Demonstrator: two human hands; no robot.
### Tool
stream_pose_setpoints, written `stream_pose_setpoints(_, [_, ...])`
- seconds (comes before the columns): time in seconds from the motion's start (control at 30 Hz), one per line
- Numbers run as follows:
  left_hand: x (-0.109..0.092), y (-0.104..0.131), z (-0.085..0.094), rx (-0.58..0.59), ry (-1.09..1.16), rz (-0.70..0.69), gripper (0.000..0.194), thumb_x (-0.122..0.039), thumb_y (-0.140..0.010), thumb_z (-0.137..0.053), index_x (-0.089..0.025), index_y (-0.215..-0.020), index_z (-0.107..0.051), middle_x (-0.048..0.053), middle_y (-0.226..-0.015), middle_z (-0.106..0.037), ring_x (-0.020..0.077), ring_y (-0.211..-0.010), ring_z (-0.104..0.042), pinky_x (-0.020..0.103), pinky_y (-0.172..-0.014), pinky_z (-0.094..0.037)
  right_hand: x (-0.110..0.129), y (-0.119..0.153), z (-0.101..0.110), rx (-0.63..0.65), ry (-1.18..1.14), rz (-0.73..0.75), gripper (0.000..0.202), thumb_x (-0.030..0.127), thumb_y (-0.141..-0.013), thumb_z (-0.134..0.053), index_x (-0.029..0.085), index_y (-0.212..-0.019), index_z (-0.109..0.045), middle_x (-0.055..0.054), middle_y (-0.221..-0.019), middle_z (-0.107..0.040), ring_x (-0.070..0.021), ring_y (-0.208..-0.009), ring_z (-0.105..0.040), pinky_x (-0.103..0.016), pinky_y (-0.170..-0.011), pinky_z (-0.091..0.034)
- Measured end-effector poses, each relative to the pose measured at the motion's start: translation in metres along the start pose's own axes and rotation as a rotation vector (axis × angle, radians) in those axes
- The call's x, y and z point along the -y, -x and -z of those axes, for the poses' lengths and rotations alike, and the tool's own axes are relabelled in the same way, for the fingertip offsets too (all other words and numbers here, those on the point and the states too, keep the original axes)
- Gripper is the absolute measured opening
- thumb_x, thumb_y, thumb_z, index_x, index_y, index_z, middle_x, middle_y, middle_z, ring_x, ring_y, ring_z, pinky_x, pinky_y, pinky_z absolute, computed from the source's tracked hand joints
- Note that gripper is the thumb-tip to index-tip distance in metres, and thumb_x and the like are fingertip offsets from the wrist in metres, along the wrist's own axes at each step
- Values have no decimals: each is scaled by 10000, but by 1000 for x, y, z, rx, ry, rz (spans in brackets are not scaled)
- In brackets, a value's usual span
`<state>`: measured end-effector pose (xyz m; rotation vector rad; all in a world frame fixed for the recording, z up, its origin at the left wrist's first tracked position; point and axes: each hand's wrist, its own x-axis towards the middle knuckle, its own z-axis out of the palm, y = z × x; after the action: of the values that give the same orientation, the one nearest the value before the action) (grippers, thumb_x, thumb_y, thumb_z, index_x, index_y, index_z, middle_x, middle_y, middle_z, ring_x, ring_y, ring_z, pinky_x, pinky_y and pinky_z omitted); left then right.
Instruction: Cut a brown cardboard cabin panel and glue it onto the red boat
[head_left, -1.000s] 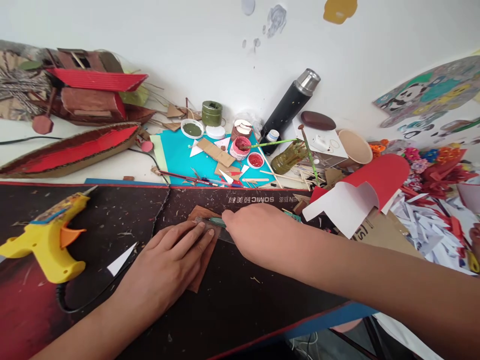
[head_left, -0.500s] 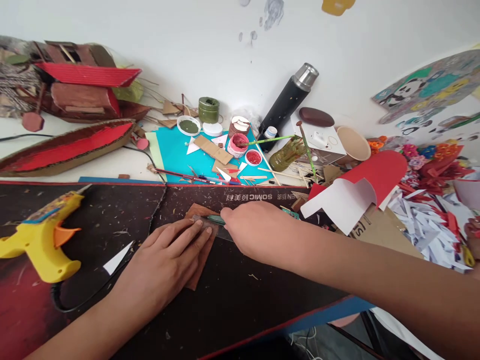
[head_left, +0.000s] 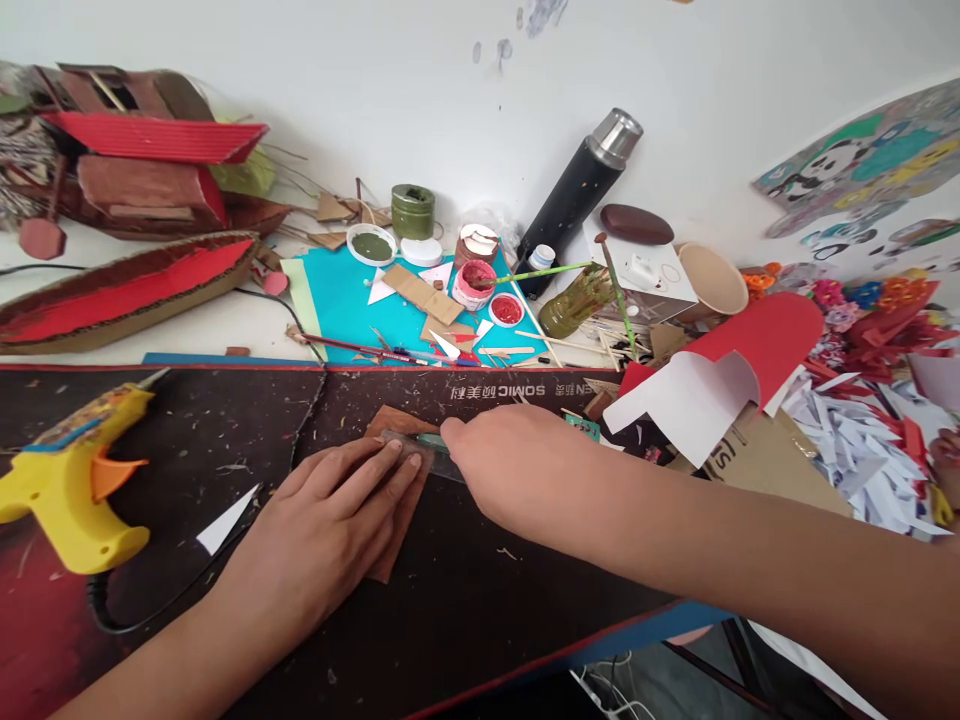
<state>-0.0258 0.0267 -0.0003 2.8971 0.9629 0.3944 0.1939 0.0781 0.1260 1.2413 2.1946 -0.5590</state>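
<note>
My left hand (head_left: 330,510) lies flat with its fingers stretched out, pressing a clear ruler (head_left: 395,437) onto a brown piece of cardboard (head_left: 395,545). In my right hand (head_left: 517,465) is a green craft knife (head_left: 431,440), held in closed fingers just beyond the left fingertips, along the ruler. The blade's contact with the cardboard is too small to make out. Part of the ruler and cardboard is covered by my hands. Below them is a dark desk mat (head_left: 525,640).
A yellow glue gun (head_left: 82,480) and its cord lie at left. Behind the mat are cardboard boats (head_left: 135,295), a pink paint jar (head_left: 474,285) and a black thermos (head_left: 577,195). Red paper (head_left: 780,345) and white paper strips (head_left: 870,450) are at right, near another person's hand (head_left: 946,455).
The view has shifted slightly, so the things on the left appear farther left. Both hands stay almost in place, the left still on the ruler and the right still gripping the craft knife.
</note>
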Motion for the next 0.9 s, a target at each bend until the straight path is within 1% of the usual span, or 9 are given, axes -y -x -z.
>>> stream_pose_setpoints(0.13, [-2, -1, 3, 19, 9, 28, 556, -189, -1005, -390, -204, -1547, -511, 127, -1447, -664, 353, -1375, -545, 511, -1064, -455, 2, -2, 0, -18, 6, 19, 247, 114, -953, -565, 110, -1166, -689, -159, -902, -786, -277, -882, -778, -349, -773, -568])
stream_pose_setpoints(0.23, [-4, -2, 5, 48, 17, 48, 537, -199, -1026, -379, -213, -1544, -520, 115, -1445, -671, 357, -1386, -538, 521, -1070, -464, -5, 4, -3, -71, -14, 11, 234, 185, -1007, -520, 137, -1164, -687, -153, -906, -785, -301, -885, -779, -356, -709, -560])
stream_pose_setpoints(0.37, [-4, -3, 5, 38, 19, 59, 517, -224, -1043, -390, -212, -1543, -526, 120, -1419, -685, 355, -1373, -548, 511, -1060, -471, -13, 16, -2, -82, 19, -36, 233, 256, -1056, -483, 159, -1176, -657, -140, -856, -774, -310, -850, -774, -357, -671, -543])
stream_pose_setpoints(0.5, [-1, -1, 2, 33, 11, 5, 546, -213, -1031, -380, -200, -1563, -498, 128, -1440, -674, 373, -1375, -546, 537, -1049, -472, -16, 25, 2, -130, 45, -78, 234, 279, -1056, -489, 174, -1176, -659, -126, -827, -767, -329, -832, -767, -370, -653, -534])
stream_pose_setpoints(0.57, [-1, 0, 2, 44, 10, -8, 554, -209, -1026, -382, -206, -1570, -488, 122, -1468, -659, 376, -1391, -538, 548, -1064, -468, -17, 27, 1, -111, 47, -77, 224, 270, -1053, -490, 171, -1159, -661, -122, -825, -767, -327, -810, -764, -367, -637, -526])
stream_pose_setpoints(0.67, [-3, 0, 5, 71, 24, 34, 537, -212, -1044, -374, -208, -1570, -486, 110, -1486, -649, 361, -1405, -533, 533, -1084, -472, -17, 26, -2, -69, 31, -75, 207, 251, -1055, -488, 170, -1152, -651, -119, -851, -773, -304, -808, -763, -348, -639, -518])
stream_pose_setpoints(0.73, [-4, -2, 7, 90, 39, 70, 527, -211, -1056, -361, -204, -1566, -492, 102, -1490, -647, 353, -1412, -529, 530, -1098, -473, -16, 25, -4, -73, 22, -61, 199, 247, -1055, -493, 167, -1151, -648, -119, -853, -773, -301, -810, -764, -345, -638, -513])
stream_pose_setpoints(0.8, [-5, -2, 7, 87, 52, 79, 527, -214, -1055, -354, -208, -1560, -505, 100, -1486, -651, 356, -1410, -532, 539, -1100, -478, -15, 23, -5, -81, 19, -42, 200, 257, -1057, -496, 165, -1150, -648, -120, -844, -772, -305, -804, -766, -349, -633, -509])
stream_pose_setpoints(0.9, [-3, -2, 5, 54, 45, 41, 536, -241, -1042, -382, -210, -1563, -502, 113, -1461, -669, 368, -1384, -554, 543, -1068, -499, -13, 20, -7, -88, 13, -31, 208, 268, -1057, -496, 166, -1147, -653, -125, -839, -771, -316, -802, -769, -355, -620, -506])
